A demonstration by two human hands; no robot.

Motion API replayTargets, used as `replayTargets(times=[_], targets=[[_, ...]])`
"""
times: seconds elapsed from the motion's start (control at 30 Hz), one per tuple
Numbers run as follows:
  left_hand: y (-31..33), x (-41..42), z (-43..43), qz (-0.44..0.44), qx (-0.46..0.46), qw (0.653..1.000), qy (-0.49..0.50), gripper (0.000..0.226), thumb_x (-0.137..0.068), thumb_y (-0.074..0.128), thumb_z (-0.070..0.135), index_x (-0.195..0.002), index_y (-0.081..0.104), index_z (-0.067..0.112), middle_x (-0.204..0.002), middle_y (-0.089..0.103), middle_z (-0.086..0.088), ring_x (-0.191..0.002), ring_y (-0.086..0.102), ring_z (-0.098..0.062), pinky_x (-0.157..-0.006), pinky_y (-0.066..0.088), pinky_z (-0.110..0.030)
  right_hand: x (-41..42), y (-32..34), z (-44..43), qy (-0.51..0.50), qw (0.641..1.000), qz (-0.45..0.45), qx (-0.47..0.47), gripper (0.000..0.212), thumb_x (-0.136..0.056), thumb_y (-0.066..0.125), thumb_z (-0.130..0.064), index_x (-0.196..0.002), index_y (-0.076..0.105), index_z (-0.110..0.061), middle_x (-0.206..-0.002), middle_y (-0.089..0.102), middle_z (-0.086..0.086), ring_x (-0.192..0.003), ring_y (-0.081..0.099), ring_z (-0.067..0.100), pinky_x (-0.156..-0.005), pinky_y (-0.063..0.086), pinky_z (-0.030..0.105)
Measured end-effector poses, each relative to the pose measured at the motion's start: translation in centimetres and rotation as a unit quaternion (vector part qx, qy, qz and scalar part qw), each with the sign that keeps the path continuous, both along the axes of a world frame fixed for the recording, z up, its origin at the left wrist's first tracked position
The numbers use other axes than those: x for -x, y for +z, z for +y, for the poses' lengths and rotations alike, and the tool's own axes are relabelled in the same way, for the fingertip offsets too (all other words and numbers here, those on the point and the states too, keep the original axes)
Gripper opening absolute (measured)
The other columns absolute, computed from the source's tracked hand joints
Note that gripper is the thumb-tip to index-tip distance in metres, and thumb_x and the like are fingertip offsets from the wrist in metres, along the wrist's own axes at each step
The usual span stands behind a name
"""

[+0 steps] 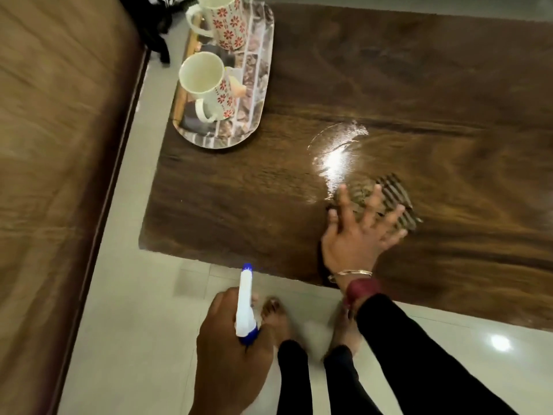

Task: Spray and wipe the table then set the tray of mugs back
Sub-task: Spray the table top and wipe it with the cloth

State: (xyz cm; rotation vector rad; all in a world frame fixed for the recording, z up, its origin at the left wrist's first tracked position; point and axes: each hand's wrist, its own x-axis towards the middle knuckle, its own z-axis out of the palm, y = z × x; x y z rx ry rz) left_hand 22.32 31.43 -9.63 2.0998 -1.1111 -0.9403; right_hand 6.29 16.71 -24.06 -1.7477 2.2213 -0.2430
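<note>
The dark wooden table [404,85] fills the upper right of the view, with a wet shiny patch [335,154] near its middle. My right hand [356,232] lies flat with fingers spread on a striped cloth [392,199], pressing it to the table beside the wet patch. My left hand [230,339] hangs over the floor in front of the table, gripping a white and blue spray bottle [245,304] with its nozzle pointing at the table. A patterned tray [254,115] sits at the table's far left end with two white mugs with red flowers, one near [209,88] and one farther [223,20].
A brown bed or couch surface [59,175] runs along the left, with a narrow strip of pale tiled floor [125,324] between it and the table. My bare feet [275,319] stand on the tiles at the table's near edge. Dark fabric [152,28] hangs at top left.
</note>
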Motion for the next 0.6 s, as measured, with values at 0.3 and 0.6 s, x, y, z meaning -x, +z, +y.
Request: replayTargets(times=[0.3,0.6], targets=[[0.2,-6.9,-0.1,-0.054,-0.032,0.997,0.051,0.042,-0.059,0.067,0.024,-0.1,0.06,0.017,-0.084,0.062,0.002,-0.074,0.061,-0.017,-0.068,0.042,-0.015,-17.4,0.1,7.1,0.355,0.934,-0.033,-0.004,0.088,-0.084,0.077,-0.046,-0.157,0.029,-0.053,-0.176,0.007,0.005,-0.157,0.002,0.053,-0.118,-0.002,0.077],[-0.8,-9.8,-2.0,-0.03,0.008,0.998,0.046,0.041,-0.063,0.067,0.024,-0.103,0.064,0.013,-0.086,0.063,0.002,-0.075,0.062,-0.021,-0.07,0.051,-0.018,-8.4,0.2,4.7,0.266,0.964,-0.003,-0.006,0.069,-0.098,0.056,-0.039,-0.159,0.029,-0.053,-0.176,0.012,0.0,-0.158,0.0,0.05,-0.118,0.009,0.078]])
